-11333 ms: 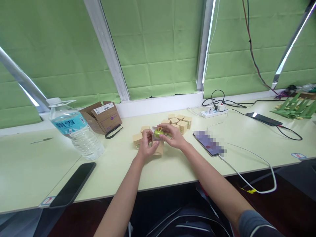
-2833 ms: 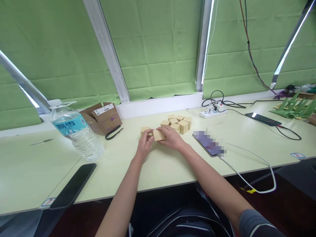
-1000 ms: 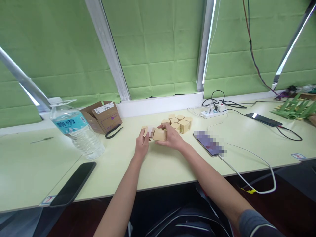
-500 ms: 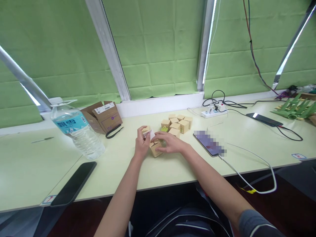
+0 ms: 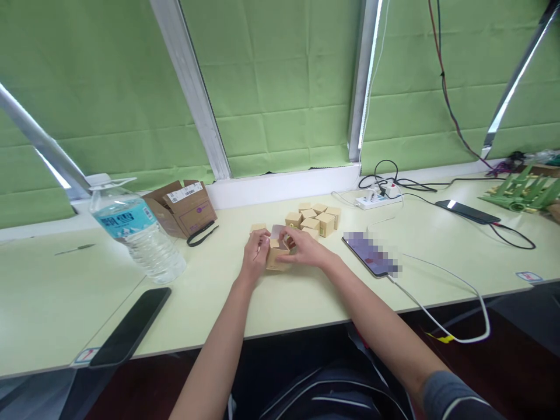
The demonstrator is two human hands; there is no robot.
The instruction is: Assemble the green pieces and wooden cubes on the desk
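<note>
Between my hands, a small tan cardboard box (image 5: 277,261) sits on the table with its top flaps up. My left hand (image 5: 255,254) grips the box's left side, thumb near the top edge. Curled around the right side, my right hand (image 5: 303,247) has its thumb on the front face and its fingers at the upper edge. A pale greyish flap or paper (image 5: 277,231) stands up at the back of the box; I cannot tell which. The inside is mostly hidden. Just behind my left hand is another small box (image 5: 258,227).
Several closed small boxes (image 5: 326,223) cluster behind my right hand. A larger open carton (image 5: 192,213), a black strap (image 5: 202,234), a water bottle (image 5: 140,233) and a dark phone (image 5: 131,326) lie left. Rightward are a charging phone (image 5: 370,254), a power strip (image 5: 378,200) and cables.
The small box has turned more upright and its top flaps now stand open. The white piece by my left hand has shifted right, behind the box. Both hands have closed in around it.
</note>
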